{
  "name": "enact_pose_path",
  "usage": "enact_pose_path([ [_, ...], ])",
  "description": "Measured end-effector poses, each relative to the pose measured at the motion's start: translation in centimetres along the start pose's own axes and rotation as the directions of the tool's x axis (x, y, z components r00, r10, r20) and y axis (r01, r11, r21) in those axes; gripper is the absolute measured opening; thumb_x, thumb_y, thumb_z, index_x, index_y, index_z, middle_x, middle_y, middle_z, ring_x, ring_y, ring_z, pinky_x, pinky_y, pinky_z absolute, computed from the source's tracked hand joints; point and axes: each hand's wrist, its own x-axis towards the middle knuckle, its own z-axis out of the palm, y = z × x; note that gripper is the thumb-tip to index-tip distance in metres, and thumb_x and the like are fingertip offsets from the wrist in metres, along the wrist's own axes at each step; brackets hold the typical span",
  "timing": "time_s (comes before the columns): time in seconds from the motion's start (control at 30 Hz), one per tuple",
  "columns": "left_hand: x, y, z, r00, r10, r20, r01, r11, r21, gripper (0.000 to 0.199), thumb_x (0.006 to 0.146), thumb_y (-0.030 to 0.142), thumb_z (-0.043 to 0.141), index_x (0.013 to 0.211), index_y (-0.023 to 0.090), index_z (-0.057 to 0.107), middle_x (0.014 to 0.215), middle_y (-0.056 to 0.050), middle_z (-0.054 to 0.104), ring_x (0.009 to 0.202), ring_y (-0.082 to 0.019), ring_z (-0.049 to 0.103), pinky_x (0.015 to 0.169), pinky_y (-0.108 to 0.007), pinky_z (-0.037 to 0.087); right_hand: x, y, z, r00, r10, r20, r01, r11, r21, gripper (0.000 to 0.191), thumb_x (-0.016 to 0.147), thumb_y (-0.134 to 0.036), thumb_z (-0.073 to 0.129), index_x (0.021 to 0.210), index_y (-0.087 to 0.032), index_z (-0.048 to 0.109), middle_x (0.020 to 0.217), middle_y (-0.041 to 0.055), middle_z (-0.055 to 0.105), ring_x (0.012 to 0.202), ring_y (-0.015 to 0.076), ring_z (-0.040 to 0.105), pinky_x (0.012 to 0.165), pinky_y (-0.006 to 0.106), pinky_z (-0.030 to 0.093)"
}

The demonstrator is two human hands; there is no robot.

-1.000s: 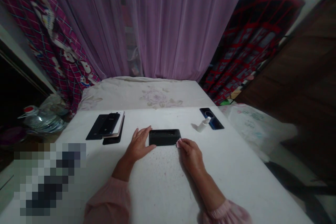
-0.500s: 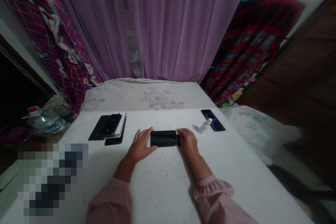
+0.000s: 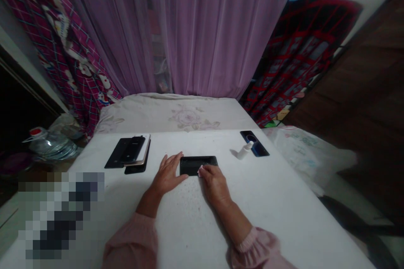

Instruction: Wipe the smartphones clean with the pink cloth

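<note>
Both forearms (image 3: 232,214) are stretched across the table (image 3: 290,222) toward its far edge and slanted inward, with pink sleeves (image 3: 132,237) gathered just above the wrists (image 3: 157,191). The left hand (image 3: 168,173) is held low, its thumb spread wide from the fingers. The right hand (image 3: 215,183) is turned toward the table's left edge, thumb and fingers apparently pinched together, though their tips are shown too small for certainty.

The phone (image 3: 190,164) is looking black, and the scrap (image 3: 200,171) is looking pink, like the sleeves (image 3: 131,237). I'm seeing a white desk (image 3: 176,229), a purple curtain (image 3: 214,33), dark pink cloth (image 3: 30,19) with criss-cross lines, a white bottle (image 3: 244,151) and a jug (image 3: 52,145) with a red cap (image 3: 37,130).
</note>
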Motion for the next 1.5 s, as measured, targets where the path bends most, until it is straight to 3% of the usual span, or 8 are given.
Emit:
enact_pose_path([
  [0.17,0.0,0.1,-0.1,1.000,-0.010,0.007,0.010,1.000,-0.010,0.080,0.081,0.038,0.062,0.147,0.023,0.019,0.141,-0.009,0.050,0.135,-0.024,0.039,0.117,-0.051,0.011,0.6,-1.2,0.5,0.998,-0.051,0.036,0.049,0.998,0.034,0.019,0.087,-0.013,0.057,0.091,-0.021,0.073,0.095,0.0070,0.069,0.087,0.0189,0.057,0.076,0.028,0.048],
  [0.47,0.0,0.0,-0.1,1.000,-0.009,0.021,0.010,1.000,-0.023,0.081,0.081,0.038,0.063,0.147,0.024,0.018,0.142,-0.009,0.050,0.136,-0.025,0.038,0.117,-0.051,0.010,-1.0,3.8,-2.1,0.990,0.137,-0.020,-0.137,0.990,-0.040,0.028,0.087,-0.015,0.050,0.093,-0.024,0.075,0.097,0.0062,0.070,0.089,0.0198,0.060,0.078,0.029,0.050],
  [0.73,0.0,0.0,-0.2,0.999,-0.011,0.037,0.012,0.999,-0.030,0.082,0.081,0.039,0.062,0.148,0.024,0.017,0.143,-0.009,0.049,0.136,-0.024,0.037,0.117,-0.051,0.010,3.0,5.5,0.2,0.974,0.223,-0.046,-0.226,0.971,-0.073,0.025,0.085,-0.014,0.054,0.090,-0.021,0.077,0.095,0.0065,0.072,0.086,0.0205,0.061,0.078,0.031,0.049],
  [1.1,0.0,-0.1,0.1,1.000,0.000,0.002,0.000,1.000,-0.008,0.081,0.082,0.040,0.062,0.148,0.024,0.017,0.142,-0.010,0.050,0.135,-0.024,0.040,0.117,-0.051,0.012,4.9,1.4,2.0,0.996,0.007,0.093,-0.005,1.000,-0.022,0.024,0.082,-0.010,0.060,0.092,-0.024,0.076,0.098,0.0058,0.073,0.089,0.0211,0.062,0.080,0.031,0.049],
  [1.27,0.0,-0.2,0.2,1.000,0.011,-0.004,-0.011,1.000,0.000,0.081,0.082,0.041,0.062,0.148,0.025,0.018,0.142,-0.010,0.049,0.134,-0.025,0.041,0.116,-0.051,0.013,3.5,-0.8,1.8,0.990,-0.092,0.104,0.089,0.995,0.039,0.021,0.083,-0.010,0.061,0.092,-0.023,0.075,0.098,0.0061,0.073,0.088,0.0194,0.062,0.079,0.029,0.050],
  [1.4,-0.1,-0.2,0.1,1.000,0.014,-0.006,-0.014,1.000,-0.005,0.079,0.083,0.040,0.061,0.148,0.024,0.018,0.141,-0.009,0.050,0.134,-0.024,0.041,0.117,-0.050,0.013,1.0,-0.1,0.4,0.992,-0.107,0.070,0.103,0.993,0.064,0.020,0.085,-0.012,0.061,0.092,-0.024,0.075,0.098,0.0054,0.072,0.089,0.0183,0.061,0.078,0.028,0.050],
  [1.5,-0.1,-0.2,0.0,1.000,0.009,0.008,-0.009,1.000,-0.007,0.078,0.083,0.040,0.060,0.148,0.025,0.018,0.142,-0.009,0.050,0.135,-0.024,0.039,0.117,-0.050,0.012,0.3,2.3,-0.6,1.000,-0.001,-0.015,0.001,1.000,0.013,0.022,0.086,-0.013,0.058,0.094,-0.023,0.076,0.098,0.0068,0.072,0.089,0.0197,0.062,0.078,0.029,0.050],
])
